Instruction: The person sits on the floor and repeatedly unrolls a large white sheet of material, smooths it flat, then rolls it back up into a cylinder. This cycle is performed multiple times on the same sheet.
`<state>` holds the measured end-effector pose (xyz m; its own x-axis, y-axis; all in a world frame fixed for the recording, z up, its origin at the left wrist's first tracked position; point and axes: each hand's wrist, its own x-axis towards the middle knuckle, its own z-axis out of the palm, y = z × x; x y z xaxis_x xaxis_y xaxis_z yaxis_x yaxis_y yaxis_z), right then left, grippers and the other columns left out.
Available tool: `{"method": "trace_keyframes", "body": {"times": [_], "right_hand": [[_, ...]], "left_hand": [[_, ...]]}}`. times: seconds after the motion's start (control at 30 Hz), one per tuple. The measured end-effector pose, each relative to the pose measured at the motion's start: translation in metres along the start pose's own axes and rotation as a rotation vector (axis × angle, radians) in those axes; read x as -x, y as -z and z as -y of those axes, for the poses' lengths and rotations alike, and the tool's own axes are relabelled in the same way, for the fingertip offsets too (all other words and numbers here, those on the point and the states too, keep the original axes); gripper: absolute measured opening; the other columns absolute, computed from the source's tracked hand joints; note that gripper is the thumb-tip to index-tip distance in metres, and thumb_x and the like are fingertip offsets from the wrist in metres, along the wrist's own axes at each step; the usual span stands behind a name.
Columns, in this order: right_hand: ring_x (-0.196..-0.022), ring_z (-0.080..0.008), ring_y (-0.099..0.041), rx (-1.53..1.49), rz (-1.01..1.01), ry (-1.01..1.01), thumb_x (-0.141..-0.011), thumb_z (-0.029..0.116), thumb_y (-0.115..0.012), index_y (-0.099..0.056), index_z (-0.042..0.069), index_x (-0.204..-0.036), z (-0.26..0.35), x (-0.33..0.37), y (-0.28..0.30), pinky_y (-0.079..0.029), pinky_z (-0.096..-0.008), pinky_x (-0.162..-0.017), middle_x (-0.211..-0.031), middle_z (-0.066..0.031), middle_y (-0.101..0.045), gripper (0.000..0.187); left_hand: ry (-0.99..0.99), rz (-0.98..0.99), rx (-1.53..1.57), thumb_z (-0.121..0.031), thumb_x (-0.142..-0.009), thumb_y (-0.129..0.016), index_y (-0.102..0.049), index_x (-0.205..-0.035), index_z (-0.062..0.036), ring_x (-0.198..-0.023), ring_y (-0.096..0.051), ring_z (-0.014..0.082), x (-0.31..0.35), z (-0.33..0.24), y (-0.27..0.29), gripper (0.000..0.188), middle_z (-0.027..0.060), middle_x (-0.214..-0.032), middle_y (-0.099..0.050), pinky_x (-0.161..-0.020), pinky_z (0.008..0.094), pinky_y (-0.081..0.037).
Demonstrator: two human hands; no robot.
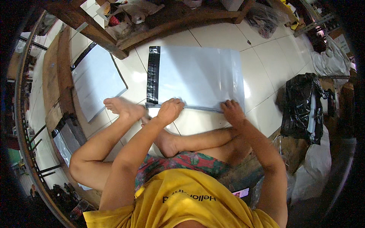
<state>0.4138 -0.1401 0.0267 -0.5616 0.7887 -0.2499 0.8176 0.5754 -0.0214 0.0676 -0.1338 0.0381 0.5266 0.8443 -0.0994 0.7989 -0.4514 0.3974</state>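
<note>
A pale grey-white plastic mailing bag (197, 72), with a black strip along its left end, lies flat on the tiled floor in front of me. Its near edge shows dark layers, so several bags may be stacked there. My left hand (172, 110) grips that near edge close to the black strip, its fingers curled over the top. Toward the right corner of the same edge, my right hand (232, 110) also has its fingers bent over the plastic. Both thumbs are mostly hidden.
Left of my bare foot lies another pile of mailing bags (99, 78) beside a wooden beam (62, 60). A wooden bench frame (171, 28) stands at the far side. A black plastic bundle (304, 104) and crumpled clear plastic (313, 167) sit at the right.
</note>
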Motion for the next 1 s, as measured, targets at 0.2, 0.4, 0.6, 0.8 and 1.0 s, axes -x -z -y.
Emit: {"method": "trace_keyframes", "body": {"times": [0.2, 0.4, 0.6, 0.8, 1.0], "right_hand": [[-0.100, -0.0348, -0.064, -0.252, 0.008, -0.147, -0.091, 0.016, -0.062, -0.066, 0.006, -0.114, -0.056, 0.034, 0.017, -0.054, -0.0430, -0.088, -0.104, -0.0166, -0.067, 0.026], [-0.095, -0.0352, -0.068, -0.250, 0.094, -0.146, -0.094, 0.016, -0.056, -0.068, 0.008, -0.110, -0.069, 0.029, 0.026, -0.055, -0.0457, -0.085, -0.098, -0.0172, -0.071, 0.021], [-0.095, -0.0375, -0.068, -0.408, 0.066, -0.289, -0.095, 0.016, -0.060, -0.068, 0.006, -0.108, -0.069, 0.025, 0.040, -0.054, -0.0471, -0.083, -0.101, -0.0165, -0.071, 0.019], [-0.098, -0.0398, -0.067, -0.799, -0.017, -0.395, -0.091, 0.013, -0.065, -0.067, 0.006, -0.109, -0.104, 0.021, 0.018, -0.054, -0.0468, -0.083, -0.102, -0.0197, -0.071, 0.019], [-0.093, -0.0326, -0.065, -0.722, -0.205, -0.559, -0.090, 0.016, -0.071, -0.063, 0.002, -0.117, -0.093, 0.022, -0.005, -0.052, -0.0408, -0.085, -0.100, -0.0197, -0.068, 0.032]], "left_hand": [[0.070, 0.059, 0.095, -0.018, -0.092, -0.063, -0.068, -0.109, -0.0059, -0.098, -0.063, 0.0350, 0.003, 0.004, 0.006, 0.022, 0.0147, -0.104, -0.068, -0.089, 0.0452, -0.053], [-0.031, 0.046, -0.120, -0.018, -0.085, -0.070, -0.070, -0.111, -0.0114, -0.113, -0.059, 0.0244, 0.018, 0.043, 0.020, 0.027, 0.0045, -0.116, -0.066, -0.095, 0.0417, -0.046], [0.159, 0.193, -0.107, -0.021, -0.086, -0.069, -0.072, -0.110, -0.0096, -0.101, -0.065, 0.0290, 0.037, 0.084, 0.070, 0.026, 0.0079, -0.106, -0.071, -0.090, 0.0402, -0.049], [0.434, 0.106, 0.355, -0.025, -0.094, -0.063, -0.065, -0.119, -0.0058, -0.082, -0.068, 0.0384, 0.026, 0.098, 0.071, 0.031, 0.0180, -0.092, -0.073, -0.076, 0.0418, -0.054], [0.676, 0.124, 0.425, -0.029, -0.091, -0.063, -0.051, -0.130, -0.0071, -0.088, -0.069, 0.0429, 0.019, 0.109, 0.043, 0.046, 0.0275, -0.095, -0.070, -0.081, 0.0475, -0.053]]}}
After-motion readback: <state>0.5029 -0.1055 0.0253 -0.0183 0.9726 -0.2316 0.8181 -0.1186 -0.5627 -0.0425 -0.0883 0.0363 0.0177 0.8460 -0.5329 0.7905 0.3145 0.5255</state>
